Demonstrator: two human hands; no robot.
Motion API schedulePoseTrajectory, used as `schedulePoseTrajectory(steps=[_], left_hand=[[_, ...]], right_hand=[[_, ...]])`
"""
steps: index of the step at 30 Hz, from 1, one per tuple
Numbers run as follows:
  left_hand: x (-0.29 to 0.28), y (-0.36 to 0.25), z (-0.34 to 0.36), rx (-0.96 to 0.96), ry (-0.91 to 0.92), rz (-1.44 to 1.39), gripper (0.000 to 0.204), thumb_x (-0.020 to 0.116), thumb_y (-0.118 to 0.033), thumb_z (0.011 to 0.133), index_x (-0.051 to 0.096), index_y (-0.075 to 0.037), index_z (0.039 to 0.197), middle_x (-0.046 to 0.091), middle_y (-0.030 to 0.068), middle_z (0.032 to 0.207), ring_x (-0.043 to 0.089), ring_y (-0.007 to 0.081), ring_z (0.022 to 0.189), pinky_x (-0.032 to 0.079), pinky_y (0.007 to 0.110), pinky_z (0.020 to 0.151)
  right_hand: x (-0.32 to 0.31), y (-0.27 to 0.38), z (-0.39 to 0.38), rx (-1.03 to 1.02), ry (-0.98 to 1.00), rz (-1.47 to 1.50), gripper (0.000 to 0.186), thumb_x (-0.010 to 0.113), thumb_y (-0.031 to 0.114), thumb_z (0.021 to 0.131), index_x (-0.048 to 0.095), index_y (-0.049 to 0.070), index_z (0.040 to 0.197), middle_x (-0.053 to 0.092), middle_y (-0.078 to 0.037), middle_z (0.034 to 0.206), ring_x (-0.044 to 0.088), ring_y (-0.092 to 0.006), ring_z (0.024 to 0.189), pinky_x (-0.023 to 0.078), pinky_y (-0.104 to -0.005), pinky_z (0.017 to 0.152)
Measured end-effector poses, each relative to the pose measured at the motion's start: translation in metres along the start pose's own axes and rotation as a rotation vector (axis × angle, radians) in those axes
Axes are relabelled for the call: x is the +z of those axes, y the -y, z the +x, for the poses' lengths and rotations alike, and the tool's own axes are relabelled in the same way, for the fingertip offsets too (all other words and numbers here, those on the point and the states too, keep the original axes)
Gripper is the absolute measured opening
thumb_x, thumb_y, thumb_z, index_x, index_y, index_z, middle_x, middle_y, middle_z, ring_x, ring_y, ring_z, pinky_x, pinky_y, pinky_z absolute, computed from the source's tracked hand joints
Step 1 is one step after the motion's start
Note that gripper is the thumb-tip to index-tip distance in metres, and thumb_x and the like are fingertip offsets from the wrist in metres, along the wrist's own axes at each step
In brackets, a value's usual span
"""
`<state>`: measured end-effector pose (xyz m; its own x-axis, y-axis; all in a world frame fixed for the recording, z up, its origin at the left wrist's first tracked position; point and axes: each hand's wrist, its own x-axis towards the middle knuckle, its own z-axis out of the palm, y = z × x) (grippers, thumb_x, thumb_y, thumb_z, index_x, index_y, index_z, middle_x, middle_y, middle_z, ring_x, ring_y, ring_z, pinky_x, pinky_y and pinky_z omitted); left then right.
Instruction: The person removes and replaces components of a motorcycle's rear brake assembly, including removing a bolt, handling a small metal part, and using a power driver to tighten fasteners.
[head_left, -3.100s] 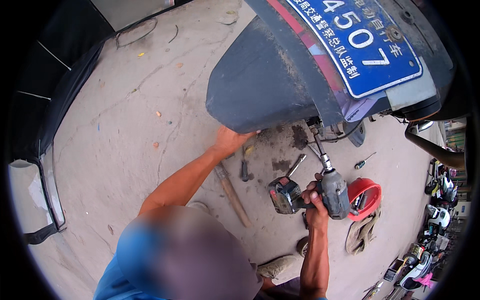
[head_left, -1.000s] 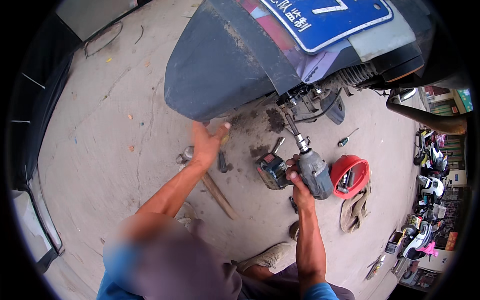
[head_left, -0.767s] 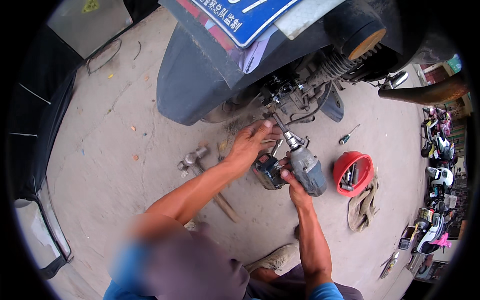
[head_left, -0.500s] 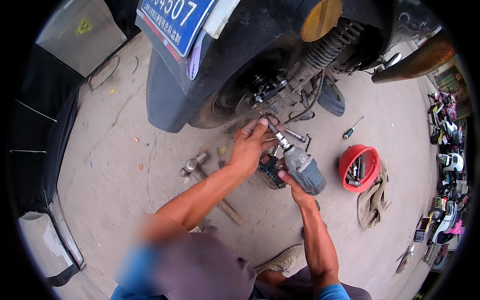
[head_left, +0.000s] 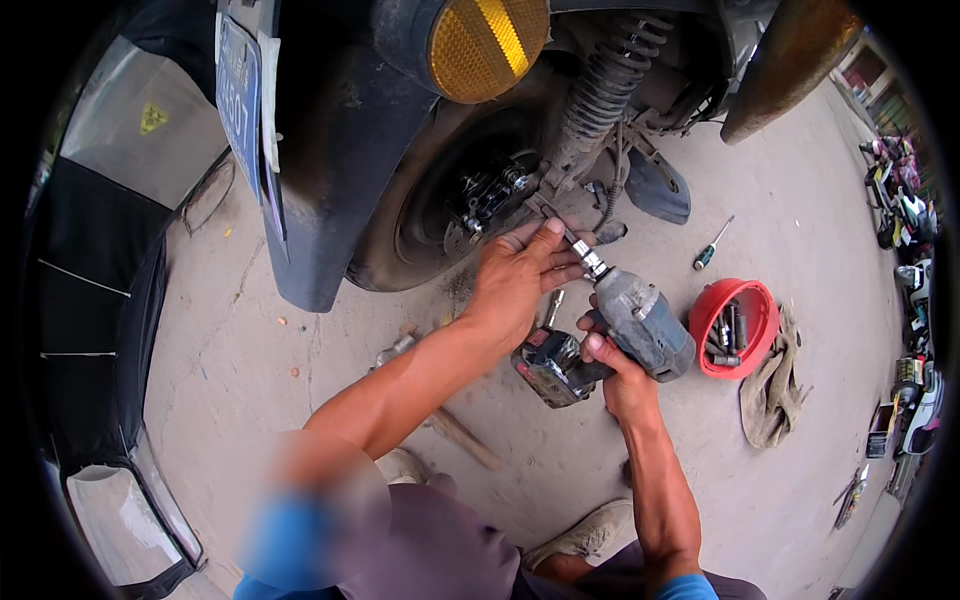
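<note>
My right hand (head_left: 628, 385) grips the handle of a grey cordless impact wrench (head_left: 645, 320), which tilts up and left toward the vehicle. Its black battery (head_left: 552, 365) hangs on the left. With thumb and fingers, my left hand (head_left: 503, 285) pinches the dark bit (head_left: 568, 236) ahead of the shiny socket (head_left: 587, 258). The bit's tip lies close to a metal bracket below the shock absorber (head_left: 605, 85); whether they touch I cannot tell. Left of it are the rear wheel (head_left: 375, 255) and the brake caliper (head_left: 488, 200).
A red bowl (head_left: 702, 300) of sockets stands on the right, beside a cloth glove (head_left: 768, 400) and a screwdriver (head_left: 712, 245). A hammer (head_left: 465, 440) lies partly under my left arm. The mudguard (head_left: 310, 180) and rusty muffler (head_left: 790, 60) overhang the work.
The view has shifted, bringing the wheel and bracket closer. Both hands and the impact wrench have moved slightly right in the picture. The bit has come nearer the bracket.
</note>
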<state>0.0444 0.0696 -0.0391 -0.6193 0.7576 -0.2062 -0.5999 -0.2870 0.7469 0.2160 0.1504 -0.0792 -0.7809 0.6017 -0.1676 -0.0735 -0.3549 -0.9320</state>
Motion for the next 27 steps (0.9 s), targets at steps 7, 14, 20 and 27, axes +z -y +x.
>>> schedulePoseTrajectory(steps=[7, 14, 20, 27], left_hand=[[0.006, -0.013, 0.014, -0.016, -0.033, 0.1, 0.03, 0.058, -0.027, 0.104, 0.06, -0.001, 0.117, 0.07, 0.0169, 0.112, 0.068, 0.0235, 0.102, 0.057, 0.037, 0.093], [0.005, -0.007, 0.017, -0.022, -0.109, 0.137, 0.029, 0.056, -0.026, 0.104, 0.06, 0.0, 0.116, 0.069, 0.0172, 0.111, 0.068, 0.0226, 0.101, 0.057, 0.036, 0.092], [0.002, -0.007, 0.002, 0.021, -0.106, 0.121, 0.031, 0.055, -0.025, 0.105, 0.059, 0.003, 0.119, 0.069, 0.0173, 0.112, 0.067, 0.0222, 0.101, 0.057, 0.036, 0.092], [-0.096, 0.007, -0.077, 0.136, -0.209, 0.493, 0.034, 0.062, -0.028, 0.102, 0.058, 0.002, 0.12, 0.072, 0.0103, 0.101, 0.067, 0.0162, 0.094, 0.054, 0.03, 0.083]], right_hand=[[0.009, 0.003, 0.017, 0.032, -0.007, 0.15, 0.05, 0.074, 0.006, 0.083, 0.056, 0.001, 0.129, 0.065, -0.008, 0.1, 0.057, -0.0147, 0.074, 0.05, -0.0308, 0.071], [0.016, 0.0, 0.02, 0.048, 0.008, 0.221, 0.048, 0.074, 0.005, 0.083, 0.056, 0.002, 0.128, 0.065, -0.008, 0.1, 0.057, -0.0147, 0.073, 0.05, -0.0313, 0.071], [0.006, 0.004, 0.027, 0.007, 0.067, 0.014, 0.048, 0.073, 0.005, 0.084, 0.057, 0.002, 0.128, 0.065, -0.007, 0.098, 0.056, -0.0137, 0.075, 0.048, -0.0298, 0.071], [-0.007, 0.012, 0.038, -0.069, 0.117, -0.102, 0.047, 0.073, 0.008, 0.082, 0.058, -0.002, 0.126, 0.056, -0.003, 0.084, 0.05, -0.0122, 0.067, 0.043, -0.0282, 0.065]])
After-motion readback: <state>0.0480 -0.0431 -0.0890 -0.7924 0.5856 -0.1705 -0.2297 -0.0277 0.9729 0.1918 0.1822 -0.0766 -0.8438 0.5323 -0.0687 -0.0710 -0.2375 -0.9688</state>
